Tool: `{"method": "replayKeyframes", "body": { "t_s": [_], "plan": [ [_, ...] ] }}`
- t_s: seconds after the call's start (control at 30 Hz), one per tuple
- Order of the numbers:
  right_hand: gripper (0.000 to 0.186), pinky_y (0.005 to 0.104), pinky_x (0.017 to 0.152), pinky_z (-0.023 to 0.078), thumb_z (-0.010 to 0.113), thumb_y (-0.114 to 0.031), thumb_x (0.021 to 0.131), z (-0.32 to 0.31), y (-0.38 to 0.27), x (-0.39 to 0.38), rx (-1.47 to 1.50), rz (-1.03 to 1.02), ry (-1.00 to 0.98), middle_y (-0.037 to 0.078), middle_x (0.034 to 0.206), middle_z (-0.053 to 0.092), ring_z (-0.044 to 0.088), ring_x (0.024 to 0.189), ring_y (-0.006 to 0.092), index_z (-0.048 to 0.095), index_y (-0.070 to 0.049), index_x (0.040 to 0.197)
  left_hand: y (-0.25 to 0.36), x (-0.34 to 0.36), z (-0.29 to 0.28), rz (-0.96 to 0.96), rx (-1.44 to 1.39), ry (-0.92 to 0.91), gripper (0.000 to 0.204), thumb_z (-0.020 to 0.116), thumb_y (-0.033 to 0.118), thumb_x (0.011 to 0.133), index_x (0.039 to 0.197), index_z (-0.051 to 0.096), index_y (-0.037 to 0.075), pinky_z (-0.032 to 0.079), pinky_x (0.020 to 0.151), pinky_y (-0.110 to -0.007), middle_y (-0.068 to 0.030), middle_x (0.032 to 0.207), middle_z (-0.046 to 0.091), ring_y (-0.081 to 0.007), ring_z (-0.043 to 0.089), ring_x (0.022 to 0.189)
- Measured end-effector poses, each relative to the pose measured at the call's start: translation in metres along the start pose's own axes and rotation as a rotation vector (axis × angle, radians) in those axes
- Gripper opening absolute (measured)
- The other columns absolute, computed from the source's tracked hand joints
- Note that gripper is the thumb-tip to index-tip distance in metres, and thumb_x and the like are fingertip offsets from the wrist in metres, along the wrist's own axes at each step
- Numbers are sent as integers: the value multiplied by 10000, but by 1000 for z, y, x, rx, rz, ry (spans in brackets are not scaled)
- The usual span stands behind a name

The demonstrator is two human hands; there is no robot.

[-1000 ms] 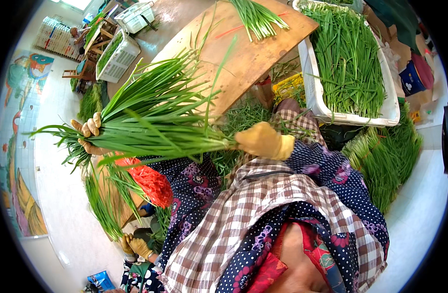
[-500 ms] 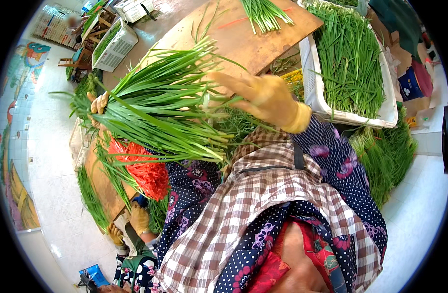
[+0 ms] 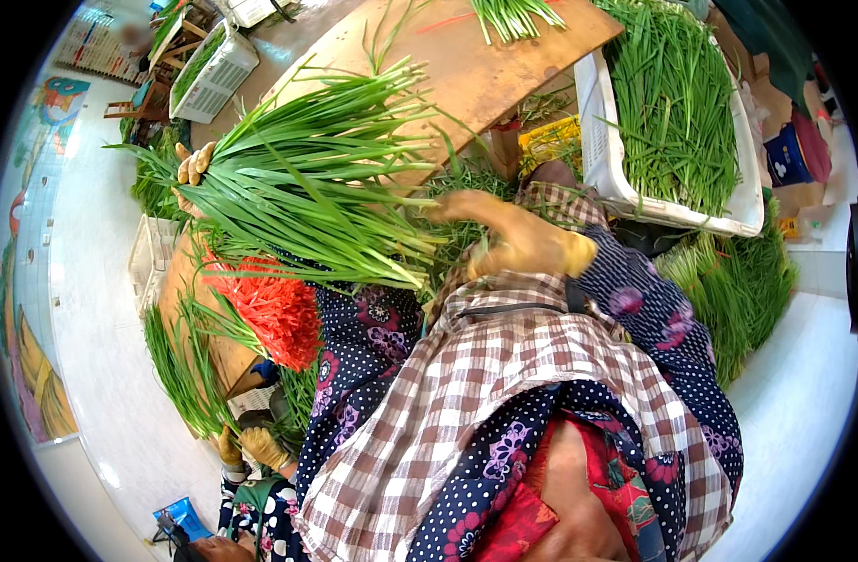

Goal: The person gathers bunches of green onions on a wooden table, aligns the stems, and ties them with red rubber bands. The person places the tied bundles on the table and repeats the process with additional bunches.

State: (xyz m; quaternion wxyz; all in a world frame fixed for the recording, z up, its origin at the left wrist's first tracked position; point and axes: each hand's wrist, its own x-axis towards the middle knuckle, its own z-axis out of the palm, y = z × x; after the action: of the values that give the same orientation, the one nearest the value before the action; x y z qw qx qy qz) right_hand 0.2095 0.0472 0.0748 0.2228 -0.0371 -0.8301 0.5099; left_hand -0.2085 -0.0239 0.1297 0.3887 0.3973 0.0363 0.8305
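My left hand point(image 3: 194, 167), in a pale glove, is wrapped round a large, fanned bunch of long green leafy stalks point(image 3: 312, 192), with their pale ends toward the right. My right hand point(image 3: 508, 239), in a yellow glove and blurred, is just beyond those ends, fingers apart and nothing visibly held. Below it lie loose green trimmings point(image 3: 462, 192) above my checked apron point(image 3: 466, 375). Under the bunch at my left sits a red mass of thin strands point(image 3: 265, 309), beside more green stalks.
A wooden board point(image 3: 504, 80) with a small bunch crosses ahead. A white crate point(image 3: 593, 131) heaped with greens stands right, another pile point(image 3: 728, 318) below it. A co-worker's gloved hands point(image 3: 256, 445) work at lower left by a second board point(image 3: 181, 286). More crates point(image 3: 204, 84) stand behind.
My right hand has left the stalks' pale ends, rose with fingers stretched out, then came lower. The bunch in my left hand has risen slightly and its pale ends have fanned out.
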Motion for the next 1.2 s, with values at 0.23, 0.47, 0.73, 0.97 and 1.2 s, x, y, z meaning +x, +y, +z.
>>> {"method": "replayKeyframes", "body": {
  "t_s": [0.23,0.47,0.73,0.97,1.2],
  "plan": [
    [431,290,895,422,571,-207,860,37,-45,48,1268,517,325,98,1190,537,522,1037,178,468,-30,1239,-9,9,-11,-68,-49,-36,407,439,293,874,1137,534,-3,344,836,-385,-18,742,485,-174,434,771],
    [165,277,818,460,534,-139,894,35,-9,-20,1322,221,390,94,920,603,575,896,188,596,10,930,-27,4,-23,-172,-152,-90,404,433,299,879,1137,538,7,347,846,-391,-23,747,484,-180,436,786],
    [177,189,575,400,540,-208,893,17,-11,3,1161,555,390,0,706,541,516,670,78,574,-34,912,-36,-1,-28,-115,84,426,236,478,244,862,942,555,35,433,648,-359,-18,742,549,-162,499,653],
    [187,208,535,430,562,-206,887,-3,26,6,1290,385,397,20,756,564,498,578,83,586,-35,958,-84,24,-11,-259,484,732,223,491,274,868,814,523,60,483,519,-299,-42,637,536,-165,525,532],
    [118,178,361,378,499,-133,910,-22,17,6,1698,-11,434,-2,673,516,437,429,60,556,-36,946,-84,41,-9,-384,359,725,196,470,233,859,760,505,68,448,462,-292,-52,577,519,-184,500,482]
  ]
}}
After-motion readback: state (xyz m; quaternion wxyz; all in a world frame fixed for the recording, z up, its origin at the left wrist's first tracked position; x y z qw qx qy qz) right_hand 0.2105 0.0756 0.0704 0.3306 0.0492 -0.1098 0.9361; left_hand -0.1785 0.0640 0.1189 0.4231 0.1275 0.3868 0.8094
